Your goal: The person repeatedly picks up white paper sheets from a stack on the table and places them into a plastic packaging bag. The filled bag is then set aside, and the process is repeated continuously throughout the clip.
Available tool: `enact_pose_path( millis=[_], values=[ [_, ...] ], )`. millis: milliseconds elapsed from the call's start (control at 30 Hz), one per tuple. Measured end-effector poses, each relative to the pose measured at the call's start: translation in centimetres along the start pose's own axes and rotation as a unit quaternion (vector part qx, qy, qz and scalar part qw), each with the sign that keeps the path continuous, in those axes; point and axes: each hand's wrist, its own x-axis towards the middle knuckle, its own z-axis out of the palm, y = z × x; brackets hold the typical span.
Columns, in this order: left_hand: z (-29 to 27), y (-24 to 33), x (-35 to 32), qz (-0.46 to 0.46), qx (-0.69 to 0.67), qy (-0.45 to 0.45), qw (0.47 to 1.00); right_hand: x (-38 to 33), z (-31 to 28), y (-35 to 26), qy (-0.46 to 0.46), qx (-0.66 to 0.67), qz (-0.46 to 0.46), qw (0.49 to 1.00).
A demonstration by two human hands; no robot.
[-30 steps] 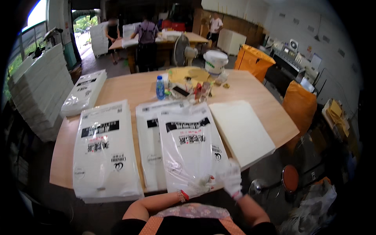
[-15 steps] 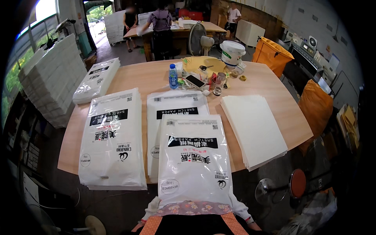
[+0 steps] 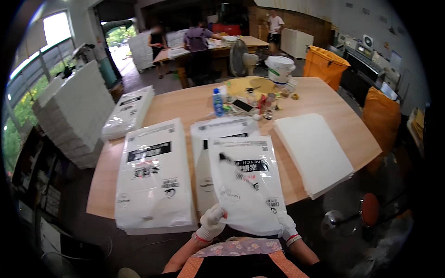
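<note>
A white plastic pack of sketch paper point(image 3: 250, 185) with a black printed band sits in front of me, its near end over the table's front edge. Its surface looks creased and partly smeared by motion. In a white knitted glove, my left hand point(image 3: 212, 222) is closed on the pack's near left edge. My right hand point(image 3: 288, 227), gloved as well, grips the near right corner. Beneath and behind it lies another such pack point(image 3: 200, 157), partly covered. Left of that stands a thick stack of the same packs point(image 3: 155, 185). On the right is a pile of plain white sheets point(image 3: 315, 155).
More packs point(image 3: 130, 111) lie at the table's far left. At the back are a blue-capped bottle point(image 3: 218, 103), a phone point(image 3: 242, 106), a glass jar point(image 3: 268, 111), scissors point(image 3: 252, 88) and a white bucket point(image 3: 280, 69). A round stool point(image 3: 369, 208) stands right. Other people work beyond.
Both hands have come up from beside my lap onto the near edge of the front pack, which now looks creased. The whole view has shifted, moving the table rightward in the picture.
</note>
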Motion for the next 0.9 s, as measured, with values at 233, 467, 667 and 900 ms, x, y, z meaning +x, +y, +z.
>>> enact_pose_path(
  millis=[233,467,667,900],
  values=[
    [-12.5,-2.6,-5.9,0.045,-0.107,0.462,0.879,8.5,16.2,2.6,-0.24,-0.178,-0.176,0.938],
    [-31.9,-30.3,-20.5,-0.068,0.022,0.672,0.737,3.8,34.9,3.8,-0.425,-0.186,0.064,0.884],
    [-24.9,-29.0,-26.7,-0.302,-0.158,0.629,0.699,4.6,27.5,0.1,-0.365,-0.366,-0.148,0.843],
    [-3.4,-26.5,-30.5,-0.617,-0.189,0.251,0.722,6.6,-2.7,-12.4,0.196,-0.774,-0.241,0.552]
  ],
)
